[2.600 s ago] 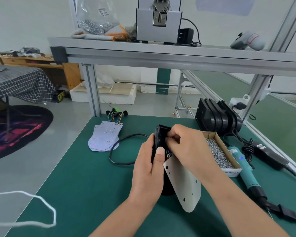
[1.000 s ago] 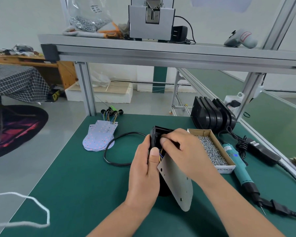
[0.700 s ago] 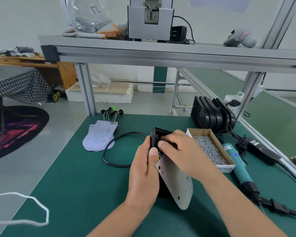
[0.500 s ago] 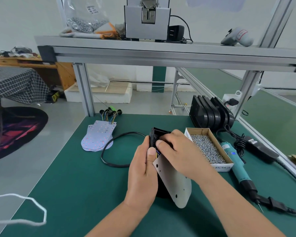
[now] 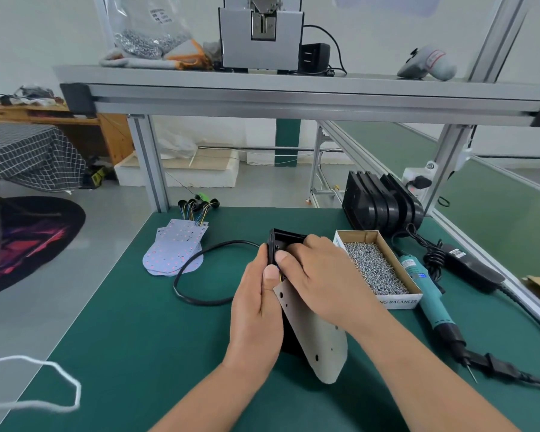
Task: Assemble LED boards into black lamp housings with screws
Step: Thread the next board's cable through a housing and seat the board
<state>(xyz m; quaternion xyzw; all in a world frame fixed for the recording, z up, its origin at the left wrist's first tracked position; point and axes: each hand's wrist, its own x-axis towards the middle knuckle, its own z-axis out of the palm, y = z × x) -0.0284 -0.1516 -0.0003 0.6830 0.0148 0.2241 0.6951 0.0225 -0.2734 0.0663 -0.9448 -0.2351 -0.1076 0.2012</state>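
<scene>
We judge the step in hand to be seating the LED board [image 5: 318, 341] into the lamp housing [image 5: 282, 241], which stands on edge just left of the screw box [image 5: 399, 302]. The board leans out of the housing, not yet flat inside it. Our left hand [image 5: 256, 310] grips the housing's near edge, fingers wrapped behind it and thumb pressed at the rim. Our right hand [image 5: 321, 282] curls over the board's upper end, fingertips together where coloured wires show; whether they also pinch those wires we cannot tell. The next move likely calls for tucking the wires in, laying the board level so its holes meet the housing's posts, then reaching for a screw and the electric screwdriver [image 5: 424, 288] lying just right of the box. Spare boards [image 5: 175, 251] lie well left of the box, and empty housings [image 5: 378, 204] stand stacked just behind it. All of this sits on a green mat [image 5: 138, 338] under an aluminium shelf [image 5: 293, 95]. Far left of the box, across a grey floor, are a checked tablecloth [image 5: 28, 151] and a dark rug [image 5: 28, 238].
</scene>
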